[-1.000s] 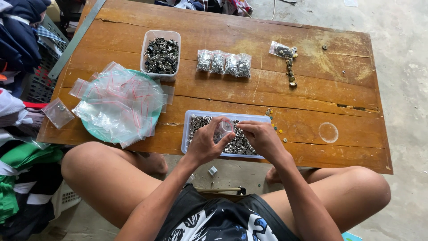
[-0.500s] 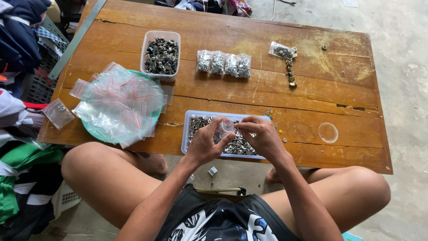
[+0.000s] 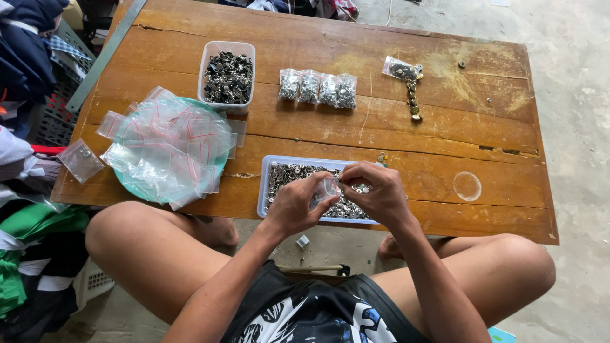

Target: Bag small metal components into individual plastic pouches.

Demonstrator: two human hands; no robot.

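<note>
Both hands meet over a shallow clear tray (image 3: 263, 190) full of small silvery metal parts at the table's near edge. My left hand (image 3: 296, 206) pinches a small clear zip bag (image 3: 328, 188). My right hand (image 3: 376, 192) has its fingertips at the bag's mouth, closed on something too small to make out. A pile of empty clear zip bags (image 3: 168, 149) with red strips lies on a green plate (image 3: 222, 166) to the left.
On the wooden table (image 3: 381, 136) stand a clear tub of dark metal parts (image 3: 227, 77), several filled small bags (image 3: 319, 89) in a row, and another bag with loose parts (image 3: 406, 75) at the back right. Clothes and baskets (image 3: 28, 76) crowd the left side.
My right hand has come in from the right side of the tray to the bag's mouth. The left hand keeps holding the bag in about the same place.
</note>
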